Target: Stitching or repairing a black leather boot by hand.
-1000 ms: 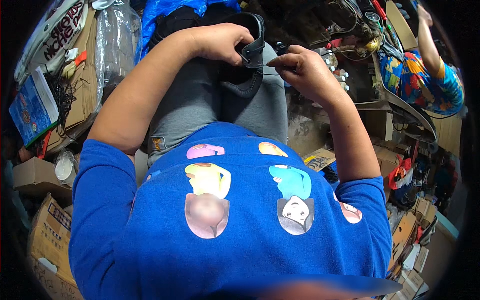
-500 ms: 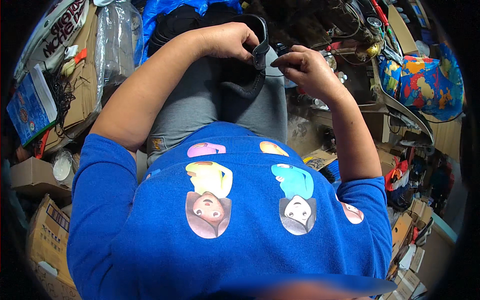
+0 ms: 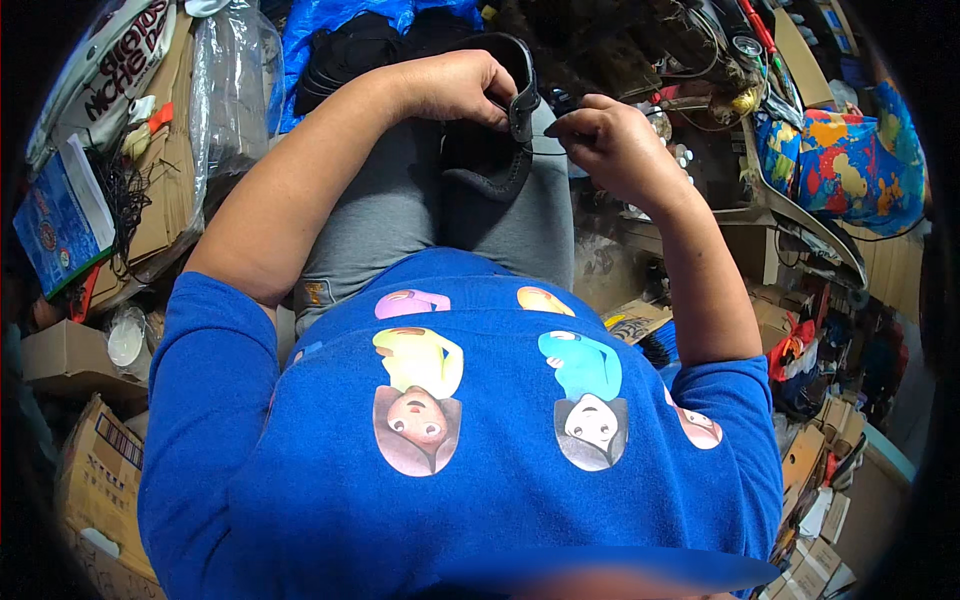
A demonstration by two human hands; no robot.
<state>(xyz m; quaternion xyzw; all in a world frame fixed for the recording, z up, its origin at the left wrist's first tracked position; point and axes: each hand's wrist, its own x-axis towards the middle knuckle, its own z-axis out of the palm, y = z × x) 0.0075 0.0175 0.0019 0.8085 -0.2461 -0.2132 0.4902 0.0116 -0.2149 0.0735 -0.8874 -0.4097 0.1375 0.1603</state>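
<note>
We hold a black shoe [image 3: 490,150] on our lap, on the grey trousers [image 3: 400,215]. Our left hand [image 3: 455,88] is closed round the shoe's upper edge, fingers curled over the rim, thumb side w/ the strap [image 3: 522,100]. Our right hand [image 3: 610,140] sits just beside it, to the right, fingertips pinched together right at the strap; whatever is between them is too small to tell. The shoe's heel end points toward us, below both hands.

Left of the left hand: a clear plastic bag [image 3: 235,90] and flat cardboard [image 3: 165,200]; further left a blue booklet [image 3: 55,220]. Above the hands, a blue tarp [image 3: 330,25]. Right of the right hand, well apart: a bright patterned cloth [image 3: 840,160]. Near our right elbow, cardboard boxes [image 3: 815,455].
</note>
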